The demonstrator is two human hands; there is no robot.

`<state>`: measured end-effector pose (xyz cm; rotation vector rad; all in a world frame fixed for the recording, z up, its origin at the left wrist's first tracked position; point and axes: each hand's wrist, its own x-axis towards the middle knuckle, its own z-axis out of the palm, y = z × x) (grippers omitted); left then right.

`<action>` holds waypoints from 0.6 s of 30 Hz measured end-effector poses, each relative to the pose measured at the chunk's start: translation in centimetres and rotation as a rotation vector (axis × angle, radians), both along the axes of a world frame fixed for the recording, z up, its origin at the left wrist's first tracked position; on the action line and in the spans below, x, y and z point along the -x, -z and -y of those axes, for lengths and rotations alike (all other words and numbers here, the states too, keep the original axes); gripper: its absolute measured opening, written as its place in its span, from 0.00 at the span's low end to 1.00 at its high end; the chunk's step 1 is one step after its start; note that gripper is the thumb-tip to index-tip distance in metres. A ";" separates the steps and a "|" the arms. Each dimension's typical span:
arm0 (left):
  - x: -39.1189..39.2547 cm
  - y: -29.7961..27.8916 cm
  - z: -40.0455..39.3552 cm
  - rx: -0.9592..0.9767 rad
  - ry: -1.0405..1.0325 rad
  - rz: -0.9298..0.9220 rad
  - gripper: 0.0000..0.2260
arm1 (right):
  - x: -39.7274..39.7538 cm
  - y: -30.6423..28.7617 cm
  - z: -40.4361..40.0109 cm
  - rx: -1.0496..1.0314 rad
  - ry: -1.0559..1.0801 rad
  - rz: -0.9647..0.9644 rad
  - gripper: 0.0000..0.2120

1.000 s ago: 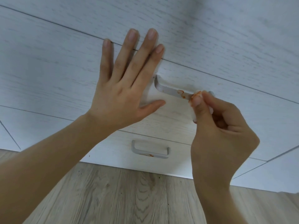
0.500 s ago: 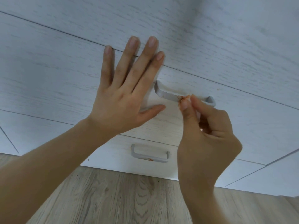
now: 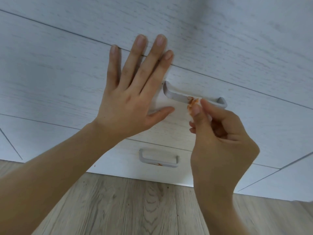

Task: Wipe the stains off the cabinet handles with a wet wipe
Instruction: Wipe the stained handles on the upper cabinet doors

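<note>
Drawer fronts (image 3: 50,73): pale whitewashed wood grain, stacked one above another, parted by thin dark seams running aslant across the view
Side panels (image 3: 288,180): same pale finish, flanking the lowest drawer at lower left and lower right, set off by slanted seams
Floor (image 3: 127,206): light grey-brown wood-look boards with wavy grain, meeting the cabinet's bottom edge
Specks (image 3: 94,165): a small reddish dot on the lowest front near its bottom edge; a few dark flecks on the floor just below
</note>
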<state>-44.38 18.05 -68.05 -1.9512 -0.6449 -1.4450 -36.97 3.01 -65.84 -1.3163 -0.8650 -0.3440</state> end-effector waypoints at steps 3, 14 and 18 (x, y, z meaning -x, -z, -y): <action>0.0 0.1 0.0 -0.001 0.007 0.005 0.38 | -0.5 -0.3 0.0 -0.074 0.038 -0.022 0.04; -0.1 0.0 0.0 0.002 0.006 0.008 0.38 | 0.1 0.0 -0.4 -0.029 -0.040 0.061 0.06; 0.0 0.1 0.0 0.002 0.011 0.007 0.38 | -0.3 -0.2 0.1 -0.058 -0.001 0.058 0.06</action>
